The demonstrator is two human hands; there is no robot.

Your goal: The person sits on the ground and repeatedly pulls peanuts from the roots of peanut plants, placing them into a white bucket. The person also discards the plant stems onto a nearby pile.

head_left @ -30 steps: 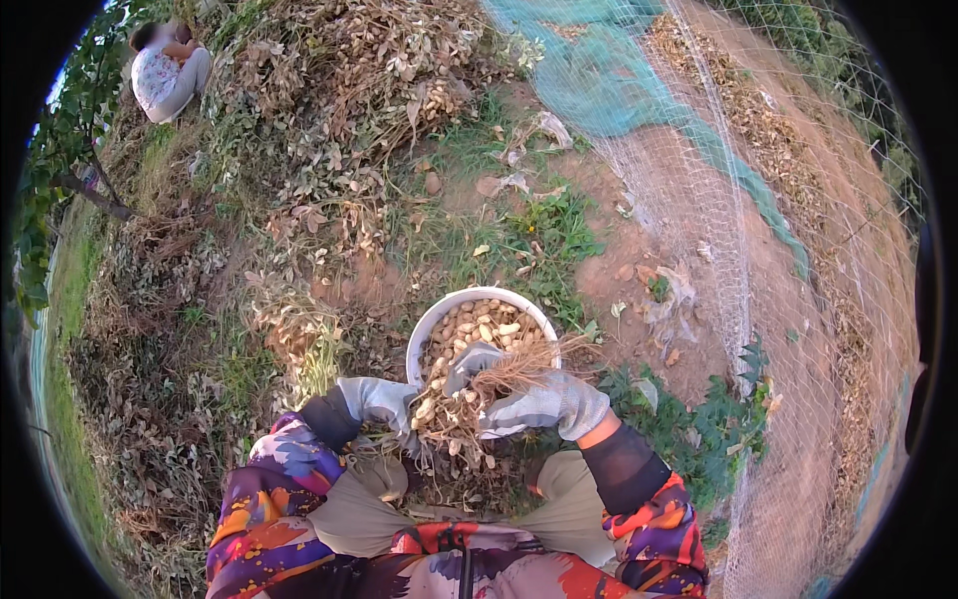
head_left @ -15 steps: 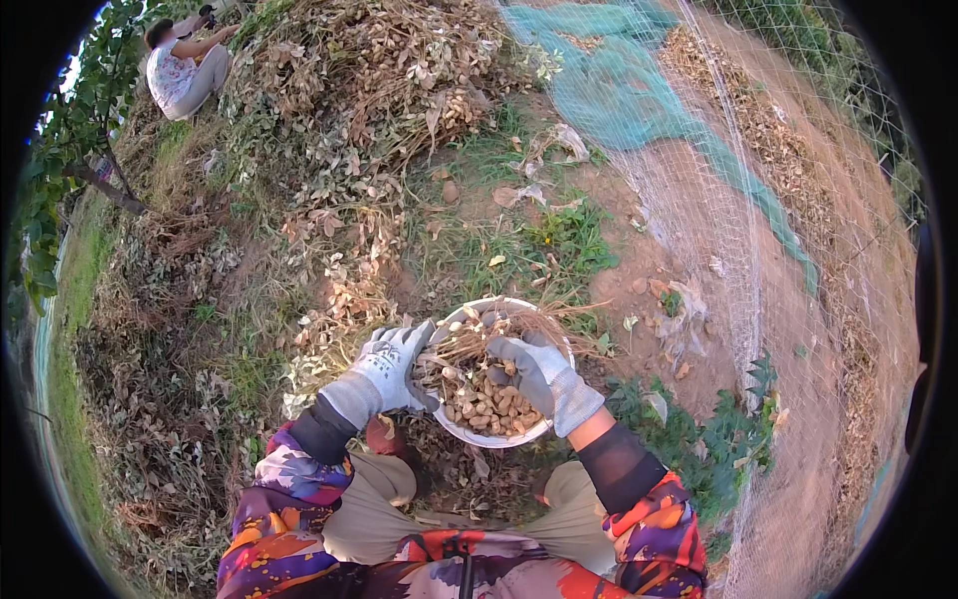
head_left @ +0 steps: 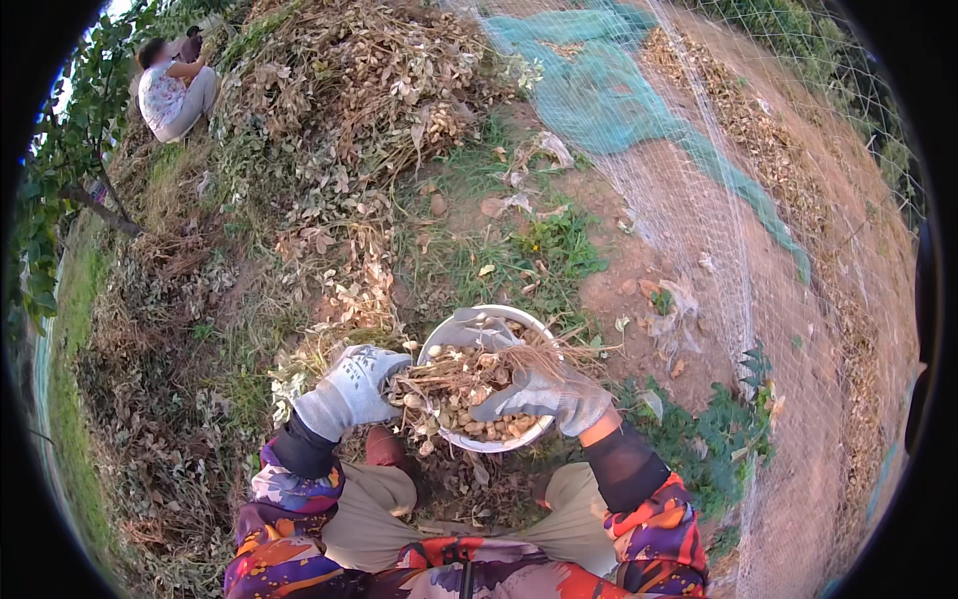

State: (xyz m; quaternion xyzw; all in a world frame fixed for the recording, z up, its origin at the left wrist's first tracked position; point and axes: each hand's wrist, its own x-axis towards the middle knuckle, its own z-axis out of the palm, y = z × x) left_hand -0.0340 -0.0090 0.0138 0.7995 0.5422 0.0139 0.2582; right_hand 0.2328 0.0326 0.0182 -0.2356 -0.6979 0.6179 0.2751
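A bunch of dried peanut plants (head_left: 454, 379) with pods on it lies across a white bucket (head_left: 483, 446). My left hand (head_left: 356, 387), in a grey and white glove, is closed at the pod end of the bunch, just left of the rim. Gloved the same way, my right hand (head_left: 561, 393) reaches over the bucket's right side, its thumb and fingers around the stems. Loose peanuts (head_left: 514, 427) fill much of the bucket below. The bunch partly covers the fingertips of both hands.
Heaped dry peanut plants (head_left: 349, 90) spread ahead and to the left. White netting (head_left: 689, 200) and green netting (head_left: 599, 100) run along the right. Leafy weeds (head_left: 714, 444) grow at the right. A person (head_left: 175, 95) squats at the far left, near a tree (head_left: 90, 160).
My right hand has spread its fingers around the bunch and shifted slightly right. My left hand has moved a little left and down, and the bunch now stretches farther over the left rim.
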